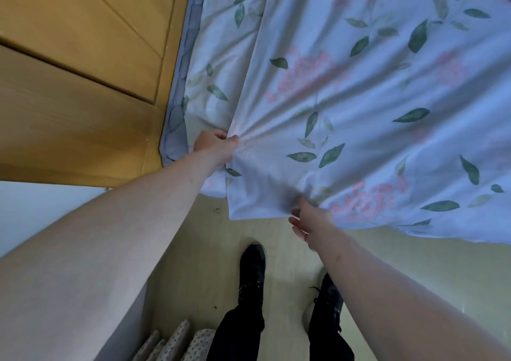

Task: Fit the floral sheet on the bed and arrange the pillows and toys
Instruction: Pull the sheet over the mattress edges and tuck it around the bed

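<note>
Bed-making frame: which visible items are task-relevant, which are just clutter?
In the job:
floral sheet, gripped at its corner
left hand, bunching the sheet
right hand, pinching the sheet's hanging edge
quilted mattress edge

Lying about:
wooden wardrobe
dotted cushions on the floor
black shoes

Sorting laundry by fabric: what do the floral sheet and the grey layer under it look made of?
Floral sheet: thin matte woven cloth, probably cotton; it gathers into fine creases where the left hand grips it. Grey layer: looks like a quilted pad, stitched in puffy panels; fibre unclear.
</note>
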`<state>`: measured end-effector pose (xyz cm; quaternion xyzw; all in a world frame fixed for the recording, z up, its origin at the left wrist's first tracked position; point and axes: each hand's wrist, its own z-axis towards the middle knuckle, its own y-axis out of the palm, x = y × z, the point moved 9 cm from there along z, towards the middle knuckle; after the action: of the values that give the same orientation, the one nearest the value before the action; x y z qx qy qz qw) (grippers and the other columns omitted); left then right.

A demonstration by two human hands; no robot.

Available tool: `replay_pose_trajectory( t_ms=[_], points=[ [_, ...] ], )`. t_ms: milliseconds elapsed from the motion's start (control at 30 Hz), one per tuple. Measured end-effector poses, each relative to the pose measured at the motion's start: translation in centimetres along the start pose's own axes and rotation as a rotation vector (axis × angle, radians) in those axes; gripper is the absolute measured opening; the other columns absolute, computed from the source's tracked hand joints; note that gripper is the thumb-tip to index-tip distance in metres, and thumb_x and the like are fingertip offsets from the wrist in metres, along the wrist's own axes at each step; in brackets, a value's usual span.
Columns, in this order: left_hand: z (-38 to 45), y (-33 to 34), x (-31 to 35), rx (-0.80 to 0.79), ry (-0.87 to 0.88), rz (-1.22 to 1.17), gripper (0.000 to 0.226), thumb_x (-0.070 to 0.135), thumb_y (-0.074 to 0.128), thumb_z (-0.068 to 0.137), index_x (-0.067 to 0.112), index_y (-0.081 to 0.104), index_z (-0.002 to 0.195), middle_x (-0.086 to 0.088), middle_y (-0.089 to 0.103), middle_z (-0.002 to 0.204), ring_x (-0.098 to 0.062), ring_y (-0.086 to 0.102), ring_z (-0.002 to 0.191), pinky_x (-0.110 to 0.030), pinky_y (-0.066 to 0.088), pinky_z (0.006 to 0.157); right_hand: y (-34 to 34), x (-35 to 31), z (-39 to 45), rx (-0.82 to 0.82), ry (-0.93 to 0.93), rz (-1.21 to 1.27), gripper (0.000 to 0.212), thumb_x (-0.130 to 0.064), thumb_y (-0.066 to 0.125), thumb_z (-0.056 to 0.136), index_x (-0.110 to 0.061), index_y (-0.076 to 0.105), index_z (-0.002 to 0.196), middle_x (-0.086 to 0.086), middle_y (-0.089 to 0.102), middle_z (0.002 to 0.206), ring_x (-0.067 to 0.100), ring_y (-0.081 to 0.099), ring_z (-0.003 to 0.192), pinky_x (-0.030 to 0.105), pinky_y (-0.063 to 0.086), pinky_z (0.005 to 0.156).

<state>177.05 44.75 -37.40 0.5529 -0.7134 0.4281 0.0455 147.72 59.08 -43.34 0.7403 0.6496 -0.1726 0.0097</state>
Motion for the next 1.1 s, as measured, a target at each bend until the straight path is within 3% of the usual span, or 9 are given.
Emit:
replay_pose_trajectory(
  t_ms=[67, 167, 267, 367, 600, 733, 867, 1000, 1100],
  points=[
    [0.1, -1.5, -0.5, -0.006, 0.023, 0.003, 0.030, 0.035, 0.068, 0.091, 0.016, 0.055, 0.072, -0.006, 0.060, 0.061, -0.019, 0.054, 0.056, -0.022, 0.039, 0.050, 0.1, -0.4, 0.2, 0.030, -0.054, 0.024, 0.032, -0.037, 0.059, 0.099, -0.009, 0.063, 0.086, 0.004, 0.070, 0.080, 0.015, 0.066, 0.066, 0.029, 0.054, 0.060],
    [0.4, -3.6, -0.3, 0.020, 0.095, 0.062, 0.033, 0.032, 0.067, 0.093, 0.013, 0.053, 0.069, -0.004, 0.057, 0.055, -0.009, 0.052, 0.045, -0.018, 0.037, 0.042, 0.5, -0.9, -0.2, 0.060, -0.222, -0.252, 0.031, -0.031, 0.055, 0.099, -0.008, 0.061, 0.080, 0.012, 0.070, 0.074, 0.023, 0.070, 0.063, 0.040, 0.058, 0.067],
    [1.0, -5.6, -0.8, 0.058, 0.131, 0.116, 0.035, 0.032, 0.067, 0.092, 0.013, 0.051, 0.067, -0.007, 0.051, 0.057, -0.012, 0.053, 0.048, -0.024, 0.037, 0.054, 1.9, -0.5, -1.6, 0.048, -0.338, -0.491, 0.032, -0.032, 0.054, 0.092, -0.004, 0.058, 0.075, 0.015, 0.072, 0.074, 0.033, 0.073, 0.072, 0.049, 0.062, 0.071],
    [0.8, -6.9, -1.7, 0.083, 0.123, 0.185, 0.038, 0.036, 0.066, 0.093, 0.014, 0.052, 0.066, -0.006, 0.056, 0.059, -0.018, 0.057, 0.056, -0.028, 0.038, 0.056, 2.9, -0.5, -2.9, 0.027, -0.387, -0.598, 0.031, -0.031, 0.054, 0.089, -0.006, 0.060, 0.073, 0.010, 0.070, 0.068, 0.030, 0.071, 0.068, 0.047, 0.061, 0.068],
    [0.2, -6.9, -2.4, 0.073, 0.136, 0.367, 0.045, 0.040, 0.062, 0.096, 0.016, 0.042, 0.064, -0.006, 0.040, 0.061, -0.023, 0.044, 0.062, -0.033, 0.030, 0.057, 2.4, 0.3, -4.4, 0.000, -0.407, -0.699, 0.034, -0.036, 0.053, 0.095, -0.014, 0.063, 0.072, 0.005, 0.070, 0.067, 0.025, 0.069, 0.066, 0.044, 0.061, 0.067],
    [-1.9, -3.5, -3.8, -0.052, -0.059, 0.173, 0.046, 0.059, 0.058, 0.093, 0.017, 0.054, 0.075, -0.007, 0.053, 0.066, -0.027, 0.058, 0.064, -0.034, 0.049, 0.062, 1.6, 1.4, -2.8, -0.014, -0.286, -0.725, 0.038, -0.045, 0.043, 0.095, -0.019, 0.064, 0.076, 0.006, 0.072, 0.083, 0.029, 0.070, 0.079, 0.041, 0.059, 0.076],
    [-4.0, -0.7, -6.5, -0.221, -0.101, 0.027, 0.043, 0.054, 0.066, 0.091, 0.013, 0.060, 0.080, -0.008, 0.048, 0.058, -0.023, 0.048, 0.054, -0.032, 0.040, 0.055, 1.1, 0.2, -3.5, 0.046, -0.411, -0.846, 0.041, -0.055, 0.042, 0.097, -0.023, 0.051, 0.073, 0.003, 0.067, 0.083, 0.028, 0.065, 0.078, 0.035, 0.051, 0.066],
    [-4.2, -2.8, -9.6, -0.072, -0.003, 0.159, 0.032, 0.038, 0.068, 0.093, 0.008, 0.068, 0.083, -0.006, 0.058, 0.069, -0.025, 0.053, 0.067, -0.032, 0.035, 0.060, 1.4, -3.0, -5.2, 0.087, -0.648, -0.759, 0.021, -0.050, 0.050, 0.097, -0.029, 0.055, 0.095, -0.012, 0.064, 0.092, 0.019, 0.063, 0.082, 0.037, 0.051, 0.070],
    [-3.9, -4.5, -10.0, 0.027, 0.052, 0.291, 0.033, 0.042, 0.062, 0.096, 0.014, 0.066, 0.078, -0.003, 0.062, 0.070, -0.027, 0.060, 0.073, -0.033, 0.039, 0.059, 0.8, -5.4, -3.8, 0.111, -0.728, -0.762, 0.023, -0.040, 0.056, 0.096, -0.026, 0.052, 0.113, -0.004, 0.064, 0.109, 0.024, 0.063, 0.097, 0.040, 0.050, 0.080]
  ],
)
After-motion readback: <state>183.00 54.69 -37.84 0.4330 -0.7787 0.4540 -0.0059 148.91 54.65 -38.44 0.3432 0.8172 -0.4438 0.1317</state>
